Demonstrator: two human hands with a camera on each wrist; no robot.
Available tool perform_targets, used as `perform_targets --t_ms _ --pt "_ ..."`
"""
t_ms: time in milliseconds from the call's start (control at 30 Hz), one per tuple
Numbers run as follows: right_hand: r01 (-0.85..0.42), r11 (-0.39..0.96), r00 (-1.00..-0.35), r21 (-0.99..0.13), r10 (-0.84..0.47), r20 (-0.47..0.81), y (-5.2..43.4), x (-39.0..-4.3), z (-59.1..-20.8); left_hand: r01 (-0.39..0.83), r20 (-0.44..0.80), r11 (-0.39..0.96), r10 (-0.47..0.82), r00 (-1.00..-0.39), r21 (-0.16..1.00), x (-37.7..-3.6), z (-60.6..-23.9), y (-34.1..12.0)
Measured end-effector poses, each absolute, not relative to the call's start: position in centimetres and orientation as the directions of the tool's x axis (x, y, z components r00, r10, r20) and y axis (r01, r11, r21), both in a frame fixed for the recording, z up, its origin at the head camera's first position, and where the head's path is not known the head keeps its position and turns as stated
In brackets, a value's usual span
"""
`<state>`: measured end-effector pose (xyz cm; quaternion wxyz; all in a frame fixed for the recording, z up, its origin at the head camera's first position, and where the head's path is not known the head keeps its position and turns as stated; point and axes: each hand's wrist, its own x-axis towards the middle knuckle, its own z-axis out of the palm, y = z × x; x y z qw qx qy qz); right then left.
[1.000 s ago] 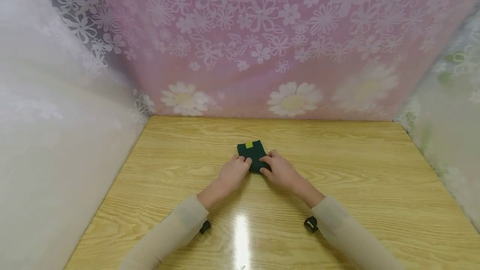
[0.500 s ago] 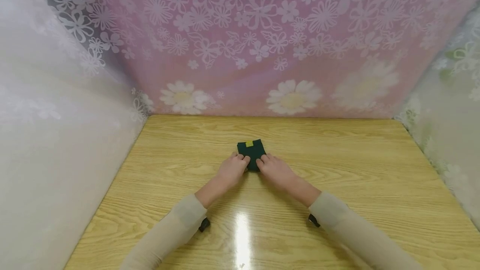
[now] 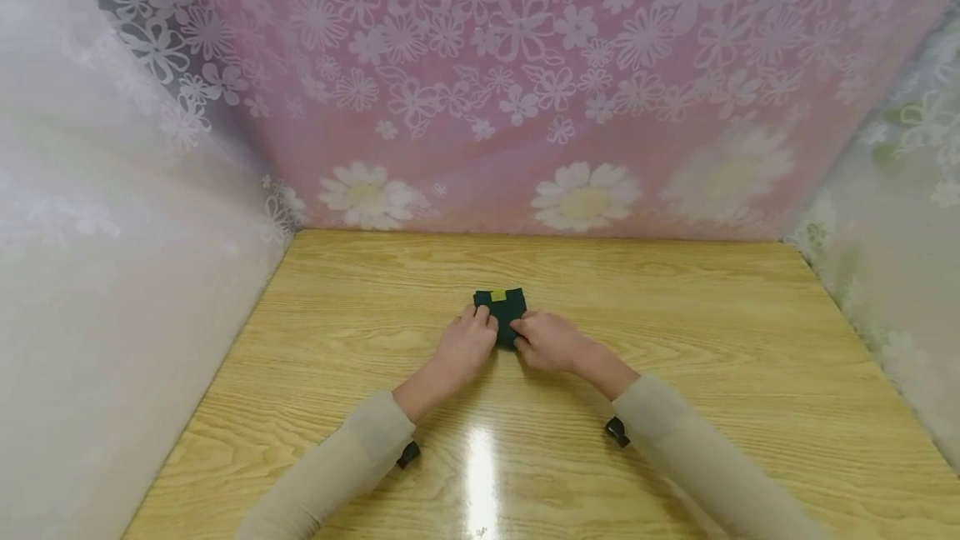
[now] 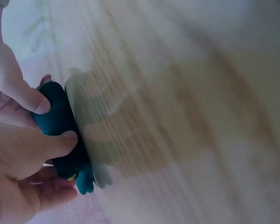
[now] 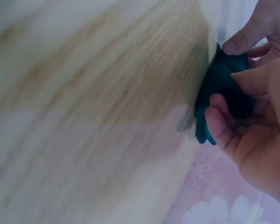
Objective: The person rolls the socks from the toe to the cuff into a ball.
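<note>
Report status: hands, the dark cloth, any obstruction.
Left hand and right hand both grip the folded dark green cloth on the wooden table. Nothing in the way.

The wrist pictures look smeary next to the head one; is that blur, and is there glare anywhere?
Both wrist views are motion-blurred across the table, though the dark green cloth stays recognisable. The head view is sharp, with a white glare streak on the tabletop near the sleeves and bowed edges from the wide lens.

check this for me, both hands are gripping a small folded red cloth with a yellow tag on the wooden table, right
Not quite: the cloth is dark green, not red, as the head view shows. The rest holds: the left hand and right hand both grip it, folded small with a yellow tag, on the wooden table.
</note>
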<state>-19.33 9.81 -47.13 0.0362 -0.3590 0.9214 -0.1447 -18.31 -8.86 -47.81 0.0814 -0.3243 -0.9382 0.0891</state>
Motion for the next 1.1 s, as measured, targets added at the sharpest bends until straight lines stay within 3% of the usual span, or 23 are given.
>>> perform_targets --t_ms 267,433,600,667,733,800,900,1000,1100 --pt "-0.257 0.645 -0.849 -0.719 -0.506 -0.151 10.4 -20.0 -47.6 0.588 0.043 0.8 0.588 -0.808 0.12 -18.8 -47.6 -9.5" --pt "-0.176 0.58 -0.862 -0.795 -0.481 -0.16 10.9 -20.7 -47.7 0.613 0.03 0.785 0.613 -0.789 0.086 -18.9 -47.4 -9.4" --pt "-0.11 0.586 -0.889 -0.802 -0.419 -0.185 10.9 -20.4 -47.4 0.627 0.03 0.774 0.627 -0.779 0.093 -19.2 -47.5 -9.5" --pt "-0.168 0.642 -0.908 -0.748 -0.397 -0.137 10.6 -19.8 -47.2 0.642 0.029 0.759 0.643 -0.766 0.11 -19.5 -47.5 -9.7" --pt "-0.31 0.728 -0.907 -0.612 -0.419 -0.039 10.2 -18.9 -46.9 0.651 0.026 0.747 0.654 -0.756 0.133 -19.8 -47.5 -10.0" --pt "-0.474 0.794 -0.872 -0.381 -0.484 0.076 9.6 -17.9 -46.5 0.652 0.02 0.744 0.657 -0.754 0.146 -20.0 -47.5 -10.3" --pt "-0.639 0.769 -0.754 -0.008 -0.625 0.203 8.8 -16.8 -46.2 0.649 0.025 0.744 0.654 -0.756 0.162 -20.3 -47.5 -10.6" --pt "-0.68 0.702 -0.659 0.21 -0.711 0.245 8.4 -16.2 -46.4 0.658 0.044 0.734 0.661 -0.749 0.166 -20.3 -47.7 -10.7" --pt "-0.674 0.679 -0.638 0.292 -0.733 0.235 8.5 -15.9 -46.8 0.674 0.058 0.719 0.676 -0.735 0.17 -20.3 -47.8 -10.6"
